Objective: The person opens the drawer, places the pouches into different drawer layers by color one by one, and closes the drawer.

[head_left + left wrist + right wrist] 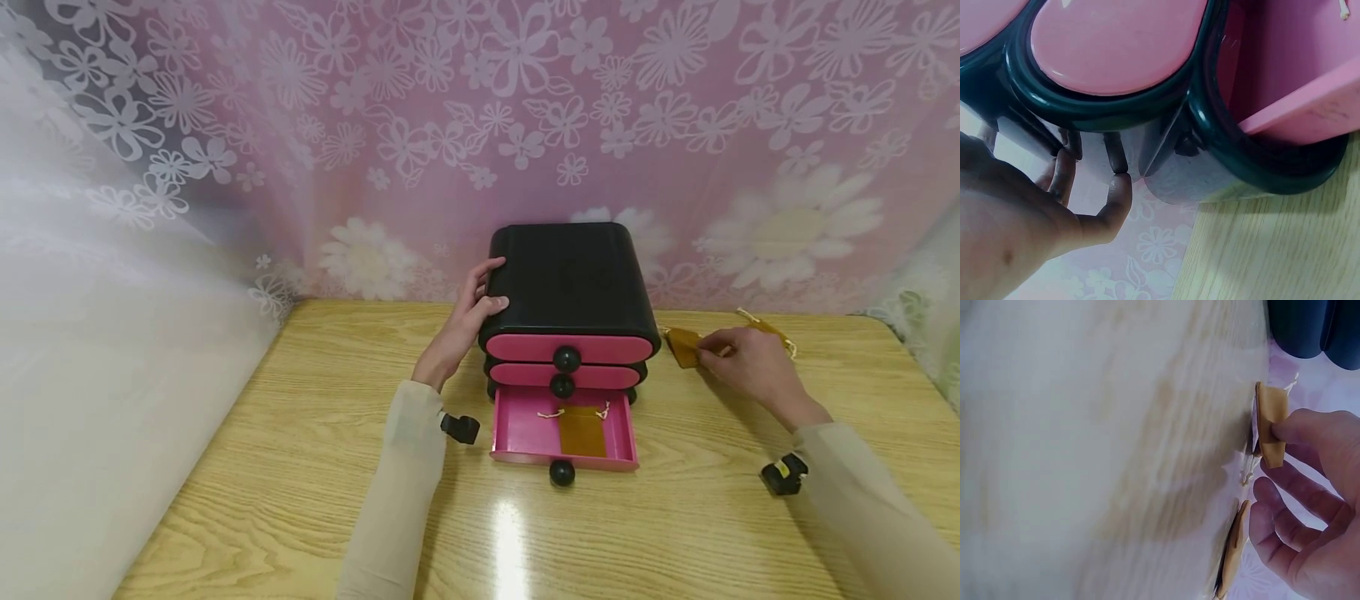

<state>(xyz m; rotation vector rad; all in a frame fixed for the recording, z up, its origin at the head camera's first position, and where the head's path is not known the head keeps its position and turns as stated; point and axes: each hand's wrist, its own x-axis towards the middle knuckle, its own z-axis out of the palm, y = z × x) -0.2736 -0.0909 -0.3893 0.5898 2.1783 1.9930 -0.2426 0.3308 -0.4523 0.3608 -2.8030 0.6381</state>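
Note:
A black chest of drawers [570, 275] with pink fronts stands at the back of the table, its bottom drawer [525, 421] pulled out. In that drawer lies a brown drawstring pouch [582, 432] with cream cords. My left hand [457, 333] rests against the chest's left side, thumb and fingertips touching its upper edge; in the left wrist view the fingers [1119, 197] meet the black side. To the right of the chest, my right hand [757, 371] pinches another brown pouch [1271, 422] between thumb and finger, the other fingers loosely bent.
Another brown pouch [772, 333] lies behind the right hand near the table's back edge. A flowered curtain [465, 125] hangs behind the wooden table [300, 483], and a pale sheet [112, 375] covers the left side. Round black knobs [562, 473] stick out from the drawers.

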